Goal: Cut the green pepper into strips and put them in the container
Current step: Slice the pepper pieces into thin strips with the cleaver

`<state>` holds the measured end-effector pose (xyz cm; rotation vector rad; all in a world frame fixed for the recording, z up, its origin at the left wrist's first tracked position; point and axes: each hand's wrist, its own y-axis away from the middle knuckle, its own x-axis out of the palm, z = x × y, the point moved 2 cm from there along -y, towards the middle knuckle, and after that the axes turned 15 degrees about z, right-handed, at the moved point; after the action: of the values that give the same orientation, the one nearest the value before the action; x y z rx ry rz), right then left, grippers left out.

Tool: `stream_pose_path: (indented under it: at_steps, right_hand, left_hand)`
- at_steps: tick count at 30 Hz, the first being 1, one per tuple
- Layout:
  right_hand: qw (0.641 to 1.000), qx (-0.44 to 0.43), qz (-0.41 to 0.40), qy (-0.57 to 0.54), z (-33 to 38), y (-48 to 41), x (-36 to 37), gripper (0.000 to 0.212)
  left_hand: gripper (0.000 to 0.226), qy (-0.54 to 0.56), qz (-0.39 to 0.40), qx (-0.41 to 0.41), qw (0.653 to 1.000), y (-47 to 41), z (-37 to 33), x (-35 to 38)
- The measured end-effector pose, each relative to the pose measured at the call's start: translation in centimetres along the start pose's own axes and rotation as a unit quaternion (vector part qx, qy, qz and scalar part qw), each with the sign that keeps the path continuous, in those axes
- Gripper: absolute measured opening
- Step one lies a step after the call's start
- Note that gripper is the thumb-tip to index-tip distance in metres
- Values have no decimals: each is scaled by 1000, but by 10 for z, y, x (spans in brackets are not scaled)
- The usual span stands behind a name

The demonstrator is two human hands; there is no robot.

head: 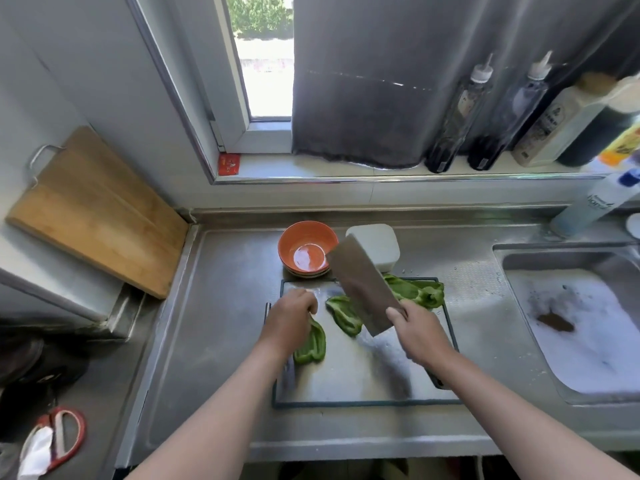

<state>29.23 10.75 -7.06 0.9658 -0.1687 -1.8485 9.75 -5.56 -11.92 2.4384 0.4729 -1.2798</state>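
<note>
Cleaver's up! The right hand (420, 336) has its grip closed tight round the handle of the cleaver (363, 289), and the broad blade hangs tilted in the air above the middle pepper piece (343, 313). Over on the other side, the left hand (291, 317) curls its grip down over the far end of the near pepper piece (313, 344), pinning it flat to the cutting board (363, 375). A third, larger pepper piece (419, 291) waits at the board's far right corner. No strips cut yet, by the look of it: these are all wide slabs.

Now the danger. The board looks wet, so the pinned piece could skid under the blade and send the cut crooked. Those left knuckles sit close to where the edge should land; if the fingertips creep out from under, they meet steel. The blade is also well off to the right of the pinned piece, so it has to cross over first, and a hasty swing could knock the middle piece off onto the table (221, 306). The orange bowl (306, 244) and white container (379, 242) stand just behind the board; either could take the strips.
</note>
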Motion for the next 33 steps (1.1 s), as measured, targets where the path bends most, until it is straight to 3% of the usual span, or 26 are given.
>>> stream_pose_path:
  at_steps: [4, 8, 17, 23, 26, 33]
  right_hand:
    - [993, 53, -44, -92, -18, 10, -6, 33]
    - [983, 77, -71, -147, -37, 26, 1, 36]
    - [974, 94, -78, -190, -73, 47, 15, 39]
    - [990, 65, -76, -100, -85, 63, 0, 37]
    - [995, 34, -80, -49, -81, 72, -11, 36]
    - [999, 1, -45, 1, -87, 74, -13, 30]
  left_hand:
    - [50, -69, 102, 56, 991, -28, -25, 17]
    - [42, -90, 189, 23, 978, -44, -31, 41]
    - [34, -50, 166, 8, 985, -19, -46, 67]
    - [36, -147, 140, -16, 979, -7, -63, 70]
    - [51, -133, 167, -23, 977, -6, -67, 77]
    - [37, -114, 145, -33, 982, -1, -73, 84]
